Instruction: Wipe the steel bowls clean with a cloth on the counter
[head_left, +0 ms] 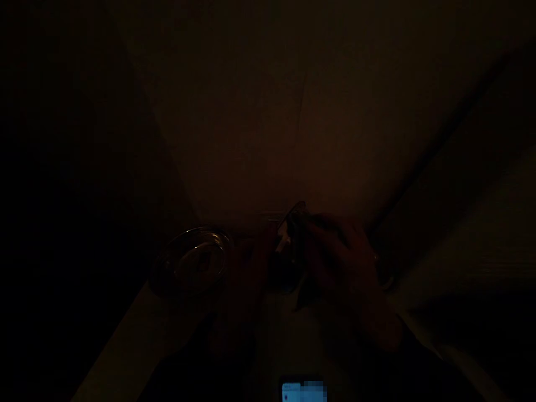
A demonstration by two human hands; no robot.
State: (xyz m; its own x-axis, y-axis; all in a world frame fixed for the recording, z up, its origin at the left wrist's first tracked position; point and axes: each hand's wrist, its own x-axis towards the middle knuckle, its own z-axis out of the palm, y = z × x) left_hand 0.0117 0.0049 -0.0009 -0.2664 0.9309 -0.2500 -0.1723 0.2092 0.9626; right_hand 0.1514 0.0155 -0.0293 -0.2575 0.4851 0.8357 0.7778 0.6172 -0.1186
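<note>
The view is very dark. Between my two hands is a shiny round-rimmed dish [285,237], tilted up on its edge, with light glinting off its face. My left hand [249,271] is closed on its left side, the fingers mostly lost in shadow. My right hand [341,245] is at the dish's right side, its fingers bent and pressed together against it. Below that hand hangs a dark pointed shape [306,291], perhaps a cloth; what the right fingers hold is too dark to tell.
A shiny round dish [195,230] lies left of my left hand, with a small dark thing in it. A lit phone [291,392] is at the bottom edge. The pale table [125,340] ends in darkness at left. Another shiny rim [390,279] shows beyond my right wrist.
</note>
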